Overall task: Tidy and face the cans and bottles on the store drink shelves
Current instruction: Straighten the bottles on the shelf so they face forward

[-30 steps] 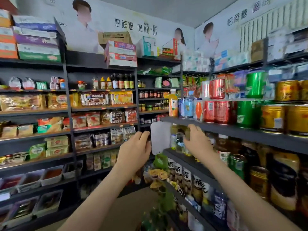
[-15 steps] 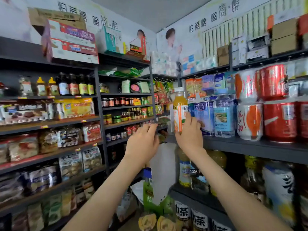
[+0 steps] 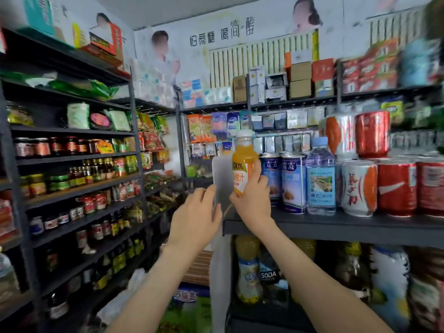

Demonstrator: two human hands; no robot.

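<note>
Small grocery shop, interior. Dark metal shelving [image 3: 79,157] is run along the walls and stocked in close rows of like goods. Sauce jars [image 3: 43,147] are ranged on the left. Soft-drink cans [image 3: 396,186], a water bottle [image 3: 320,179] and a juice bottle [image 3: 242,164] are set on the drink shelf [image 3: 336,227] at right. Packets [image 3: 201,127], apparently snacks though blurred, are hung on hooks at the back. Cartons [image 3: 300,78] are stacked on the top tier. An advertising banner [image 3: 221,36] with Chinese lettering is fixed above.
</note>
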